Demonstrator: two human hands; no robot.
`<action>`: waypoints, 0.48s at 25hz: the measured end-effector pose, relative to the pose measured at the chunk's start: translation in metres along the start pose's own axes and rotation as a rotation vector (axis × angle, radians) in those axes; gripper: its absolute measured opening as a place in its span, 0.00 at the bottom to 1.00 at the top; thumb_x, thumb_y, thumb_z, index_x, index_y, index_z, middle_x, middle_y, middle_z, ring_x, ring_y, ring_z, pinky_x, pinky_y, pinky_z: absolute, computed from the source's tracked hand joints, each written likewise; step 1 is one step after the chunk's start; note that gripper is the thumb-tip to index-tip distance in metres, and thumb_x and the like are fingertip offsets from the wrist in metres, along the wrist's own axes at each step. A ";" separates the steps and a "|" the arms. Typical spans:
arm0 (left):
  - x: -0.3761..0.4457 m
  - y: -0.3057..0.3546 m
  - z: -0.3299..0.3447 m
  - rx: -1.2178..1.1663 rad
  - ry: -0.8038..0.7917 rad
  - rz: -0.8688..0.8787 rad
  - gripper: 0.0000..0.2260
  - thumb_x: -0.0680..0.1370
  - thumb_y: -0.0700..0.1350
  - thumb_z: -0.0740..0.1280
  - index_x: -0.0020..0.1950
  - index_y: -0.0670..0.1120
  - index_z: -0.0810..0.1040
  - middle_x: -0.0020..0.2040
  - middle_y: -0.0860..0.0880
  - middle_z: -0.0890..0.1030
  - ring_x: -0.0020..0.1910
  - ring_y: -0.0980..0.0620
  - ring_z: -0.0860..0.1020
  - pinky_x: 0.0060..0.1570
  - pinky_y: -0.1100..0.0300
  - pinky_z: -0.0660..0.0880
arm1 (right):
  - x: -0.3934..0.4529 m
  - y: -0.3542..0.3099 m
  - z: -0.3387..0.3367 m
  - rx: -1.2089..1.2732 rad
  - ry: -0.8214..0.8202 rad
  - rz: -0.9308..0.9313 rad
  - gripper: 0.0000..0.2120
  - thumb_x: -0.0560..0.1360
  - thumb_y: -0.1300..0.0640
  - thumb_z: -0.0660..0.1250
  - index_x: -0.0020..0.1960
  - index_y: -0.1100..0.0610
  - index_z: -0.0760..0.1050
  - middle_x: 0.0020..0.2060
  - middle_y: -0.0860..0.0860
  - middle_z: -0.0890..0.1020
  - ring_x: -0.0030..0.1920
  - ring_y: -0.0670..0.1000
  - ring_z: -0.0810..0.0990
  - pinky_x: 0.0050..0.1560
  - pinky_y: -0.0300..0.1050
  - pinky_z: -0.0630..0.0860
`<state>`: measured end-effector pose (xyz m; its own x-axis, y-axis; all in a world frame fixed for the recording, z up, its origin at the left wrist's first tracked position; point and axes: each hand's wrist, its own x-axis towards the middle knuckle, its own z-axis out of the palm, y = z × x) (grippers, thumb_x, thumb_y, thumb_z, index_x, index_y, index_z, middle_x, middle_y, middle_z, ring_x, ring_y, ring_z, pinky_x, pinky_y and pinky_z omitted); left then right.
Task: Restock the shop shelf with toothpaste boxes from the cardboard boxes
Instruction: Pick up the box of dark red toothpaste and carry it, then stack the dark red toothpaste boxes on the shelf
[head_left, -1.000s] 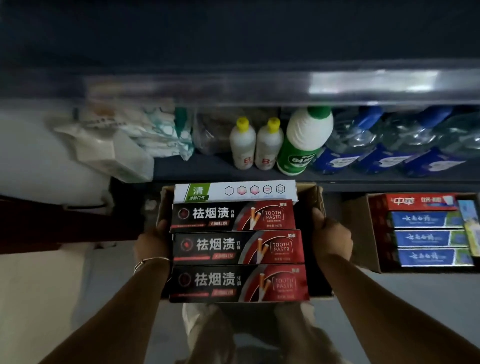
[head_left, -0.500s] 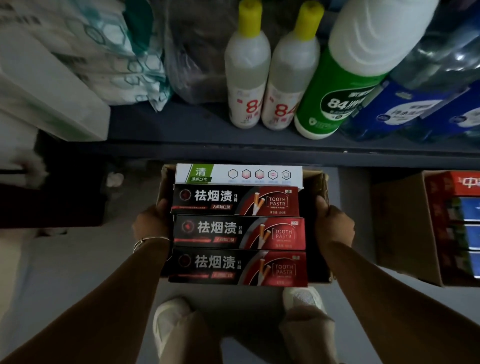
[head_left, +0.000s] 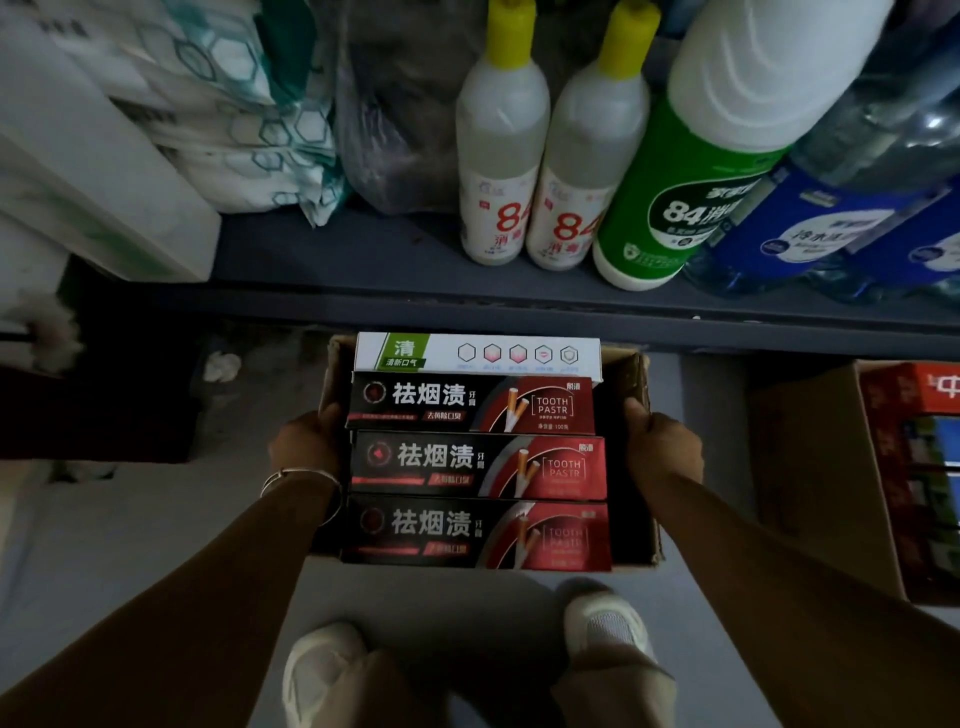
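Below the dim shelf (head_left: 467, 306), left hand (head_left: 306, 447) and right hand (head_left: 662, 449) clasp the cardboard box (head_left: 636, 379); fingers curled round its sides.

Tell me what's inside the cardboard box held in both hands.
The cardboard box shows a top layer of three black-and-red toothpaste boxes and one white-and-green toothpaste box. Anything underneath them is covered.

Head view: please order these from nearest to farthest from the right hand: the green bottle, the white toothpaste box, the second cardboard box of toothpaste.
From the right hand:
1. White toothpaste box, just up and to the left, at the far end of the held carton.
2. Second cardboard box, on the floor to the right.
3. Green bottle, above on the shelf.
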<state>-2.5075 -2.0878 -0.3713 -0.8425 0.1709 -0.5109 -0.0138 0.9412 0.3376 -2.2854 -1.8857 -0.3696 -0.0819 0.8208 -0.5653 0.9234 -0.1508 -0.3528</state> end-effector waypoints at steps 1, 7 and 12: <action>0.001 0.000 -0.002 0.032 -0.032 0.004 0.21 0.81 0.50 0.57 0.53 0.33 0.78 0.53 0.31 0.78 0.54 0.34 0.76 0.52 0.50 0.70 | 0.000 -0.002 -0.003 -0.032 -0.020 0.004 0.24 0.81 0.44 0.52 0.51 0.62 0.76 0.40 0.56 0.75 0.41 0.53 0.73 0.43 0.43 0.68; 0.014 0.028 -0.042 0.412 -0.012 0.210 0.17 0.81 0.48 0.56 0.58 0.38 0.78 0.59 0.37 0.78 0.60 0.39 0.76 0.58 0.53 0.70 | -0.002 -0.057 -0.060 -0.470 0.202 -0.379 0.19 0.82 0.52 0.51 0.55 0.61 0.77 0.53 0.61 0.80 0.54 0.62 0.79 0.52 0.51 0.74; -0.001 0.053 -0.055 0.254 0.245 0.627 0.19 0.78 0.46 0.55 0.58 0.35 0.76 0.59 0.36 0.77 0.59 0.38 0.75 0.61 0.54 0.68 | -0.022 -0.098 -0.063 -0.416 0.312 -0.911 0.14 0.80 0.51 0.57 0.53 0.60 0.76 0.46 0.59 0.80 0.48 0.59 0.80 0.45 0.46 0.73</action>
<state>-2.5372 -2.0541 -0.3095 -0.7478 0.6591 -0.0792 0.6127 0.7312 0.3001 -2.3505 -1.8541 -0.2752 -0.7653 0.6432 0.0236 0.6219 0.7484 -0.2306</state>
